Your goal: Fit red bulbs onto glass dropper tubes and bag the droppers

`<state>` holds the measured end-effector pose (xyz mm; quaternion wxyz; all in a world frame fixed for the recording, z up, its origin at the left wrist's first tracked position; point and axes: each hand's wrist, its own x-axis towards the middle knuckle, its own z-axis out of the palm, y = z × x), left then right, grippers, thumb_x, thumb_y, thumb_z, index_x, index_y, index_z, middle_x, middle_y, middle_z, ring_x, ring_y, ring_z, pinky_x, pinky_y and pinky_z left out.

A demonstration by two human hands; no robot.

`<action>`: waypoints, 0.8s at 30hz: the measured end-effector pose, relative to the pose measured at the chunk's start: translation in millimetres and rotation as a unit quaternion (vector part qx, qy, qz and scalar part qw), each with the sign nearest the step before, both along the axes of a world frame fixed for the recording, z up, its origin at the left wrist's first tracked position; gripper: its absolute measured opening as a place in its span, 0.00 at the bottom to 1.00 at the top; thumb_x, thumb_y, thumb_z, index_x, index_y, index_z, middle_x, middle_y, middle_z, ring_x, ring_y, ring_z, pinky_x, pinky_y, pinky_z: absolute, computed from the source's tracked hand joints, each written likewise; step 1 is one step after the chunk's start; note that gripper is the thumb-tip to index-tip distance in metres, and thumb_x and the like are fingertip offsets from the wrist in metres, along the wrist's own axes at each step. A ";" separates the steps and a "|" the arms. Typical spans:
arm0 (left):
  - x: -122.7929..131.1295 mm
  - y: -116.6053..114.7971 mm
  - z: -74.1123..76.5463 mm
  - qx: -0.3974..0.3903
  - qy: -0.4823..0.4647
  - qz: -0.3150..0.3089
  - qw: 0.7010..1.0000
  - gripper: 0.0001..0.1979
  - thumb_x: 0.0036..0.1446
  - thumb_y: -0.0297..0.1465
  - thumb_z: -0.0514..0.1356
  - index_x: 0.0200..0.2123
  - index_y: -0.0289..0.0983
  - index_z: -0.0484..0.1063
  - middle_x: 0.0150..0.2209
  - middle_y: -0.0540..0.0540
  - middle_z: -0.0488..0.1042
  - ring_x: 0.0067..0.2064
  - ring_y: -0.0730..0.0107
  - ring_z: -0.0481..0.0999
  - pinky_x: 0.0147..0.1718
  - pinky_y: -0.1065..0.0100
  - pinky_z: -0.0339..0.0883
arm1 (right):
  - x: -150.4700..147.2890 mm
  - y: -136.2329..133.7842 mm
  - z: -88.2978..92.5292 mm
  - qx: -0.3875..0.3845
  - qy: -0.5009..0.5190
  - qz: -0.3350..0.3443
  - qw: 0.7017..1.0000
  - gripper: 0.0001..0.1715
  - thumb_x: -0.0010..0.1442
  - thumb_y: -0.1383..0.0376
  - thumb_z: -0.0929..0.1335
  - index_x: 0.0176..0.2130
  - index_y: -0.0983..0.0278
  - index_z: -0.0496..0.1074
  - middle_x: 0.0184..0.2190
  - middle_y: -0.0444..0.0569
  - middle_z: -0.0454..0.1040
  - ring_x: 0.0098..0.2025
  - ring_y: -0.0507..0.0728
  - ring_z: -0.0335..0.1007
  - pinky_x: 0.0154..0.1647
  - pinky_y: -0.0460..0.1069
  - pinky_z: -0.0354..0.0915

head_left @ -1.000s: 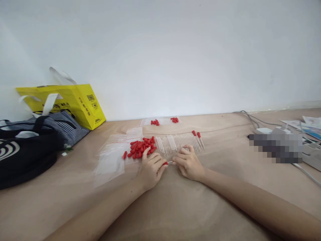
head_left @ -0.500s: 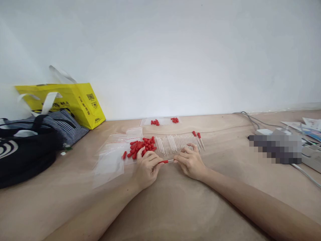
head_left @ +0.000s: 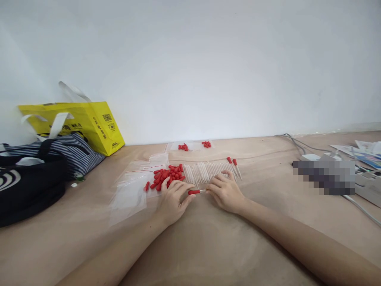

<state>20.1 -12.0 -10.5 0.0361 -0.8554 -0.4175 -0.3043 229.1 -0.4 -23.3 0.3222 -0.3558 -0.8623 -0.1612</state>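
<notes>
A dropper [head_left: 194,192] with a red rubber bulb on a thin clear tube lies level between my hands. My right hand [head_left: 224,192] pinches its tube end. Around the bulb, the thumb and forefinger of my left hand [head_left: 174,197] stand apart, and the bulb's whole rounded end shows between them. Just beyond my left hand is a pile of red rubber bulbs [head_left: 168,174]. Clear tubes [head_left: 204,171] lie in a row behind both hands. Two droppers with red bulbs [head_left: 235,162] rest at the row's right end.
Clear zip bags [head_left: 129,200] lie left of the pile. Farther back, a bag [head_left: 195,145] holds red bulbs and tubes. A yellow bag [head_left: 104,127], a striped bag [head_left: 77,153] and a black bag [head_left: 32,190] stand left. Cables [head_left: 293,141] and papers [head_left: 363,153] are at right.
My left thumb and forefinger have spread away from the red bulb, which they pinched before. The right hand keeps its hold on the tube. The view has shifted slightly.
</notes>
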 end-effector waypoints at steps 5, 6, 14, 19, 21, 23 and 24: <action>-0.5 1.1 -2.3 -0.011 0.001 0.031 0.999 0.15 0.53 0.34 0.54 0.45 0.40 0.63 0.38 0.47 0.71 0.42 0.62 0.67 0.50 0.50 0.44 | 33.3 35.1 4.4 -0.079 0.090 -0.204 0.972 0.13 0.56 0.65 0.60 0.27 0.66 0.70 0.26 0.51 0.71 0.31 0.54 0.62 0.32 0.48 0.52; -0.3 1.2 -2.5 -0.013 0.002 0.032 0.999 0.15 0.53 0.33 0.54 0.45 0.40 0.62 0.37 0.47 0.71 0.42 0.63 0.67 0.50 0.50 0.44 | 42.7 42.6 4.7 -0.114 0.105 -0.245 0.957 0.14 0.57 0.65 0.59 0.27 0.66 0.70 0.26 0.52 0.71 0.30 0.54 0.63 0.30 0.47 0.52; 2.2 2.4 -3.7 -0.019 0.014 0.031 0.999 0.13 0.52 0.31 0.54 0.42 0.41 0.64 0.37 0.49 0.72 0.43 0.64 0.67 0.51 0.52 0.44 | 80.0 63.9 -2.9 -0.271 0.152 -0.392 0.866 0.15 0.55 0.64 0.60 0.38 0.69 0.69 0.27 0.54 0.73 0.29 0.55 0.67 0.27 0.45 0.54; 1.1 2.2 -4.6 -0.018 0.022 0.027 0.999 0.10 0.52 0.31 0.55 0.40 0.41 0.66 0.37 0.49 0.72 0.43 0.64 0.67 0.51 0.51 0.42 | 76.6 66.8 -9.0 -0.279 0.142 -0.389 0.867 0.15 0.52 0.67 0.60 0.40 0.69 0.68 0.29 0.54 0.73 0.32 0.56 0.68 0.27 0.46 0.54; 1.0 1.9 -4.4 -0.021 0.023 0.025 0.999 0.09 0.51 0.31 0.55 0.38 0.41 0.67 0.37 0.50 0.72 0.43 0.64 0.67 0.51 0.51 0.42 | 76.2 67.1 -9.9 -0.280 0.137 -0.386 0.868 0.15 0.51 0.67 0.61 0.39 0.68 0.68 0.30 0.54 0.73 0.34 0.57 0.68 0.28 0.45 0.54; 1.1 1.6 -4.2 -0.024 0.025 0.020 0.999 0.07 0.51 0.31 0.55 0.36 0.41 0.68 0.36 0.50 0.71 0.42 0.65 0.68 0.51 0.51 0.42 | 76.1 66.0 -9.5 -0.282 0.132 -0.383 0.869 0.15 0.51 0.67 0.61 0.39 0.68 0.68 0.30 0.53 0.73 0.35 0.57 0.68 0.28 0.45 0.54; 1.2 1.6 -4.2 -0.025 0.026 0.018 0.999 0.06 0.51 0.31 0.55 0.35 0.41 0.68 0.35 0.51 0.71 0.42 0.66 0.68 0.51 0.51 0.42 | 75.9 65.0 -8.6 -0.283 0.130 -0.382 0.870 0.15 0.51 0.66 0.61 0.39 0.68 0.68 0.30 0.53 0.73 0.36 0.57 0.68 0.28 0.45 0.54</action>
